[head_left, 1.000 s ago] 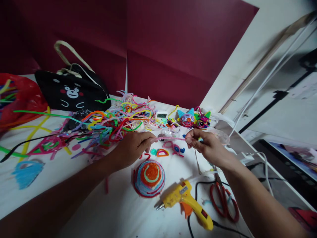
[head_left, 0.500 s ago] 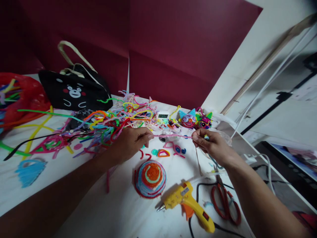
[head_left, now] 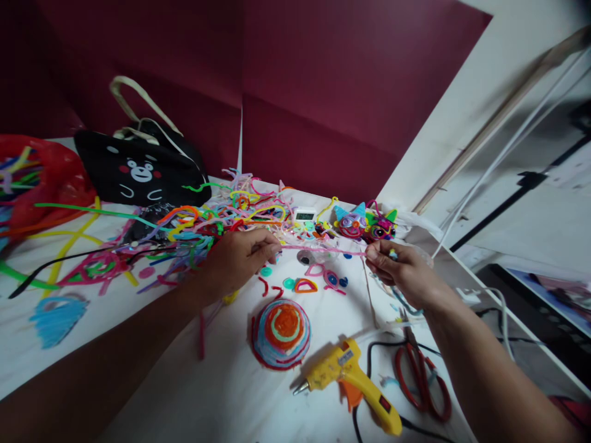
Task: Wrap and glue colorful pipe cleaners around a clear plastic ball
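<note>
A thin pink pipe cleaner (head_left: 323,249) is stretched level above the table between my two hands. My left hand (head_left: 242,255) pinches its left end between thumb and fingers. At the other end, my right hand (head_left: 394,264) is closed on it in the same way. Below the pipe cleaner lie small shaped pieces, among them a pink piece with a blue disc (head_left: 332,280) and an orange-edged half ring (head_left: 305,285). Nearer to me sits a round dome of coiled pipe cleaners (head_left: 281,335), orange in the middle with blue and red rings.
A yellow glue gun (head_left: 351,378) with a black cord lies in front, beside red-handled scissors (head_left: 422,381). Loose pipe cleaners (head_left: 249,206) pile up behind my left hand. A black bag (head_left: 143,169), a small digital clock (head_left: 305,215) and a cat-like figure (head_left: 351,221) stand at the back.
My hands have drawn slightly apart, the right one moving right and the left one a little left. A longer stretch of the pink pipe cleaner shows between them.
</note>
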Motion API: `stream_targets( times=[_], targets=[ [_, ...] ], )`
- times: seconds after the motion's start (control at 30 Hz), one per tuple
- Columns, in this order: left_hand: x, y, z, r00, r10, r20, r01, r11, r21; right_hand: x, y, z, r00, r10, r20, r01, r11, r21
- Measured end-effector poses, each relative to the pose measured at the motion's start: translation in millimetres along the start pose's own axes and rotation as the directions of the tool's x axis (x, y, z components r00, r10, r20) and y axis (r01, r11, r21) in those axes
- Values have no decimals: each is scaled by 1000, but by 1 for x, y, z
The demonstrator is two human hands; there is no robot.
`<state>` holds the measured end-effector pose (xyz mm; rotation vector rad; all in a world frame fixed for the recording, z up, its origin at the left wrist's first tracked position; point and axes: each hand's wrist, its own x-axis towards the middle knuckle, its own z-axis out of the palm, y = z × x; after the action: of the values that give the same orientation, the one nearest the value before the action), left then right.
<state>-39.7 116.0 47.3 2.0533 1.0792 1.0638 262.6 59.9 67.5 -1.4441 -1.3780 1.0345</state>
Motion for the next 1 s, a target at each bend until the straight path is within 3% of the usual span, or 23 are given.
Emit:
stream_targets(
  times=[0.13,0.27,0.57,0.83,1.0],
  targets=[
    [1,1,1,997,-22,-76,12,991,-130,1,-3,3,1000,4,15,-5,996,92],
    [3,2,1,994,-93,-62,73,959,-273,3,-5,7,999,15,42,-21,989,143],
    [3,-1,-1,993,-90,-81,70,970,-231,3,-1,8,999,28,47,-36,984,176],
    [5,-3,1,986,-167,9,156,894,-419,3,2,8,998,36,43,-45,976,214],
    [4,1,2,985,-168,-28,137,882,-450,5,2,7,998,49,50,-60,966,253]
  ],
)
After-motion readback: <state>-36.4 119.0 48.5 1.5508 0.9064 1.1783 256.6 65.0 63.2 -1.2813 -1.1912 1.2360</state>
